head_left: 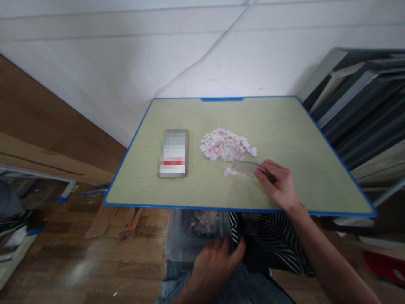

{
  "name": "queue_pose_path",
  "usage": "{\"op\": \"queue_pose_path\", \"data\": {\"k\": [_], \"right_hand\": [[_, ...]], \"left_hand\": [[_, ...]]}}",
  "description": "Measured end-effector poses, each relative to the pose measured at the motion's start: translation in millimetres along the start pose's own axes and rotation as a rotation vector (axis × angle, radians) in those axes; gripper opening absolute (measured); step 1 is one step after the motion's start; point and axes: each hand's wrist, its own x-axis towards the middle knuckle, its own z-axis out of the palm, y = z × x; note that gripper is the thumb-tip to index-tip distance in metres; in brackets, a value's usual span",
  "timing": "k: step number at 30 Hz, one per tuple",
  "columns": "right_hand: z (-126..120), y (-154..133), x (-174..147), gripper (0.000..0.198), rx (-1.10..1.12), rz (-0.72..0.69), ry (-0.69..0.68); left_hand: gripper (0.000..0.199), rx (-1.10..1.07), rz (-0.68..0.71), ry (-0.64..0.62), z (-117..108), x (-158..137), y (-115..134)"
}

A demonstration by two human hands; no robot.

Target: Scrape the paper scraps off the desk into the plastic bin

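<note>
My right hand, closed, grips the dark end of a flat, see-through curved tool; its exact kind is unclear. The tool's far end lies low over the table, touching or almost touching a small white paper scrap. Just beyond it sits a heap of torn white and pinkish paper bits. Below the table edge, my left hand lies palm down over my lap, thumb apart from the fingers, holding nothing visible. Its fingertips are near a clear plastic bin with scraps inside.
A phone-like slab with a blurred screen lies left of the heap. The pale green table has a blue rim. Dark panels lean at the right. A striped cloth hangs under the table, and flattened cardboard is on the floor.
</note>
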Motion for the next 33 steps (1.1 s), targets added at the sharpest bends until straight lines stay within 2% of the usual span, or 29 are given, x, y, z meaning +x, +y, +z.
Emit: {"op": "queue_pose_path", "data": {"k": [3, 8, 14, 21, 25, 29, 33], "right_hand": [[1, 0, 1, 0.022, 0.005, 0.019, 0.016], [3, 1, 1, 0.022, -0.002, -0.008, -0.076], [-3, 3, -2, 0.024, 0.020, -0.024, -0.121], [11, 1, 9, 0.018, -0.023, -0.019, -0.062], [22, -1, 14, 0.016, -0.060, -0.019, -0.136], [20, -4, 11, 0.019, 0.019, -0.076, -0.256], [22, -5, 12, 0.017, 0.013, -0.053, -0.178]], "left_hand": [[0.043, 0.001, -0.004, 0.003, -1, 0, 0], [0.043, 0.004, -0.004, 0.007, -2, 0, 0], [0.043, 0.008, -0.004, -0.004, -1, -1, 0], [0.043, 0.022, 0.001, 0.014, 1, -1, 0], [0.043, 0.032, 0.004, 0.013, 0, -1, -1], [0.043, 0.038, 0.007, 0.043, -2, -1, -1], [0.042, 0.026, 0.003, 0.045, -3, -1, -1]]}}
